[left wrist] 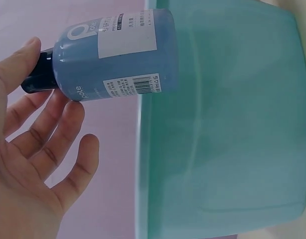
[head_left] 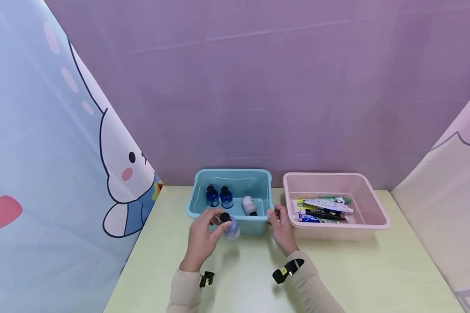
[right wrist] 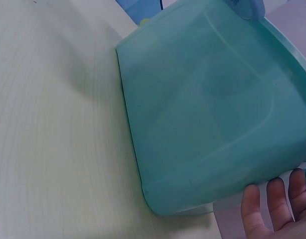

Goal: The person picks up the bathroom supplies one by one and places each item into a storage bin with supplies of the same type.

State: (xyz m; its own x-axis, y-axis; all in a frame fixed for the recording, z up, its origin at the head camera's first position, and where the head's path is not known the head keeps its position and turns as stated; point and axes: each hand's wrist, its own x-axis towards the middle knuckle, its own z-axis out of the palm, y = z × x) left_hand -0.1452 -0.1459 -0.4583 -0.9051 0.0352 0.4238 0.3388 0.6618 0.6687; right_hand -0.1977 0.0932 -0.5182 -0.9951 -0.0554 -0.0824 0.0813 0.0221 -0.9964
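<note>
My left hand (head_left: 202, 237) pinches a small blue bottle (head_left: 233, 229) by its black cap, in front of the teal bin's near rim. In the left wrist view the bottle (left wrist: 115, 55) shows a white label and a barcode; the other fingers are spread below it. My right hand (head_left: 283, 230) grips the front right corner of the teal bin (head_left: 230, 174), and its fingers (right wrist: 278, 201) lie along the outer side. Inside that bin stand two dark blue bottles (head_left: 213, 196) with black caps. A whitish bottle (head_left: 248, 205) lies tilted there, its black cap toward me.
A pink bin (head_left: 337, 232) stands on the pale table (head_left: 391, 256), right of the teal one. Several toothpaste tubes (head_left: 329, 205) are piled in it. A purple cloth (head_left: 258, 87) hangs behind both bins, with printed cloths at the left and right sides.
</note>
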